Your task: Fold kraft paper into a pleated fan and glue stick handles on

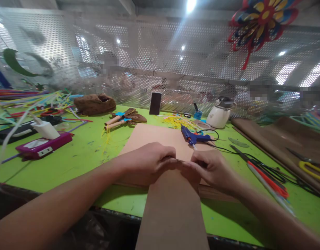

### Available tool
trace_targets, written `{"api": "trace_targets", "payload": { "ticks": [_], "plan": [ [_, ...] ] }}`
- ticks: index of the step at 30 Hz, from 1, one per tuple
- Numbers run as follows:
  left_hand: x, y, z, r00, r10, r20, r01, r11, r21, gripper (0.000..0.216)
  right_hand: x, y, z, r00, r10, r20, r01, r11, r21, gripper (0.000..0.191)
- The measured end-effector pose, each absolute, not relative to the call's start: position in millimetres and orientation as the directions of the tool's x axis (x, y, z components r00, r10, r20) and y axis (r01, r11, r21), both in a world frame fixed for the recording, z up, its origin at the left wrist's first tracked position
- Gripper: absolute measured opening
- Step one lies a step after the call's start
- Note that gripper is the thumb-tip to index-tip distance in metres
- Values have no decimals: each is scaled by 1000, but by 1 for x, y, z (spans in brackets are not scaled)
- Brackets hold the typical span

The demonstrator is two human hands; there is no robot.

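Observation:
My left hand (152, 160) and my right hand (210, 169) meet over the far end of a long brown paper strip (172, 211). Both are closed in a pinch on the strip's top edge, fingertips almost touching. The strip runs toward me and hangs over the near edge of the green table (79, 156). Under my hands lies a tan cardboard sheet (154, 139). Just beyond my right hand sits a blue glue gun (193, 136) with its black cord trailing right.
On the left are a pink box with a white charger (44, 140) and coloured pipe cleaners (32, 100). A brown felt piece (94, 103), a dark phone (155, 103) and a white bottle (221, 113) stand at the back. Scissors and red sticks (266, 175) lie right. Perforated screen behind.

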State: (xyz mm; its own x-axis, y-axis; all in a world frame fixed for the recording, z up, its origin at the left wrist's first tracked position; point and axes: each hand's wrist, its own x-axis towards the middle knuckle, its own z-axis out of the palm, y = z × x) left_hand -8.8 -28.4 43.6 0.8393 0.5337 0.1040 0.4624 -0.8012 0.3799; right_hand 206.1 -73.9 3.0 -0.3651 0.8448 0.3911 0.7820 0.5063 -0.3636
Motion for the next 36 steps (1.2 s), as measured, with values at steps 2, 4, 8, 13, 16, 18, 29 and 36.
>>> {"api": "trace_targets", "payload": {
  "ticks": [2, 4, 8, 13, 16, 18, 29, 36],
  "plan": [
    [-10, -22, 45, 848, 524, 81, 457, -800, 390, 31, 209, -72, 3, -349, 858, 376, 780, 488, -391, 35],
    [-11, -14, 44, 854, 515, 77, 445, -799, 404, 31, 211, -71, 7, -365, 871, 328, 762, 482, -433, 30],
    [-16, 5, 40, 849, 522, 84, 414, -755, 509, 33, 219, -68, 19, -409, 874, 263, 693, 484, -535, 19],
    [-24, 16, 38, 884, 468, 10, 331, -640, 694, 32, 234, -58, 16, -348, 926, 146, 462, 305, -833, 25],
    [-26, 16, 38, 887, 461, -19, 279, -503, 818, 32, 235, -55, 10, -253, 957, 143, 224, 201, -954, 30],
    [-26, 14, 36, 890, 456, -14, 216, -392, 894, 30, 231, -57, 10, -211, 966, 146, 59, 162, -985, 26],
    [-3, -31, 8, 954, 273, -126, 8, 395, 919, 16, 203, -87, 40, -558, 755, 345, 213, 532, -820, 17],
    [-4, -28, 13, 956, 269, -117, 38, 280, 959, 19, 195, -90, 26, -480, 800, 359, 38, 428, -903, 12]
  ]
}}
